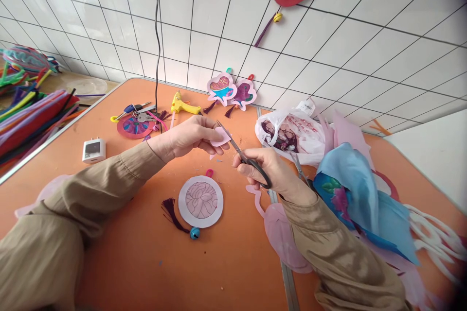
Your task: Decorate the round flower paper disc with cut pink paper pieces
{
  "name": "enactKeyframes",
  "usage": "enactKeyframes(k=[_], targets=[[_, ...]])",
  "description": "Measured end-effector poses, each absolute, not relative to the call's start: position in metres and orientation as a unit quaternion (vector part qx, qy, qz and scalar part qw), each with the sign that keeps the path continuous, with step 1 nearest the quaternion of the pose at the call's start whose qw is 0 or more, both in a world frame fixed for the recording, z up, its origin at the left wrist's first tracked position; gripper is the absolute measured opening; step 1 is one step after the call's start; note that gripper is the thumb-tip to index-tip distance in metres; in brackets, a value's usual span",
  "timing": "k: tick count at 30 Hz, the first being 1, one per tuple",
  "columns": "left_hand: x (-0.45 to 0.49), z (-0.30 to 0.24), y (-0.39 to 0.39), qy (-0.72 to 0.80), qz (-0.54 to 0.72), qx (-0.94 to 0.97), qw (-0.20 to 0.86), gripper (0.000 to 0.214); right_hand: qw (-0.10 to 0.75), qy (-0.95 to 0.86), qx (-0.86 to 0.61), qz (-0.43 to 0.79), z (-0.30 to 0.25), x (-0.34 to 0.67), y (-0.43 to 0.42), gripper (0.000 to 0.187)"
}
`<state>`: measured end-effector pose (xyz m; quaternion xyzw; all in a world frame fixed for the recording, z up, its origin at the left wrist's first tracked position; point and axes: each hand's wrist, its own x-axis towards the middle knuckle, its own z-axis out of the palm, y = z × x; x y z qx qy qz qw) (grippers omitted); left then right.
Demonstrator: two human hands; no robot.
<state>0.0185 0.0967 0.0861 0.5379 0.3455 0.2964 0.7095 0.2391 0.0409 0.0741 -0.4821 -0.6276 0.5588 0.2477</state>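
- Above the orange table (138, 262), at mid-frame: left hand (189, 136) pinching a small pink paper piece (220, 137) between thumb and fingertips, piece jutting out past the fingertips toward the right.
- Just right of it: right hand (272, 172) closed through the black handles of scissors (241, 153), blades parted slightly, tips touching the top edge of the pink piece.
- Directly below both hands, flat on the table: round white disc with a pink flower drawing (200, 201), a dark tassel (172, 214) and blue bell (194, 233) at its lower left.
- Farther back, near the tiled wall: yellow glue gun (182, 106), keys (140, 112), two heart-shaped ornaments (231, 91).
- At right: white plastic bag (292, 136), blue fabric (365, 194).
- At far left: pile of pipe cleaners (25, 116), white charger (94, 149).
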Motion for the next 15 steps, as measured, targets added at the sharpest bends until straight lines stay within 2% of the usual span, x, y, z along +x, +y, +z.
enactKeyframes(k=[8, 12, 15], targets=[[0.017, 0.088, 0.097, 0.350, 0.293, 0.539, 0.708, 0.009, 0.248, -0.628, -0.478, 0.562, 0.067, 0.244, 0.043, 0.036], [0.017, 0.090, 0.096, 0.358, 0.302, 0.540, 0.699, 0.012, 0.333, -0.617, -0.496, 0.512, 0.060, 0.244, 0.050, 0.038], [0.018, 0.091, 0.094, 0.369, 0.303, 0.568, 0.670, 0.012, 0.389, -0.648, -0.505, 0.417, 0.057, 0.243, 0.055, 0.042]])
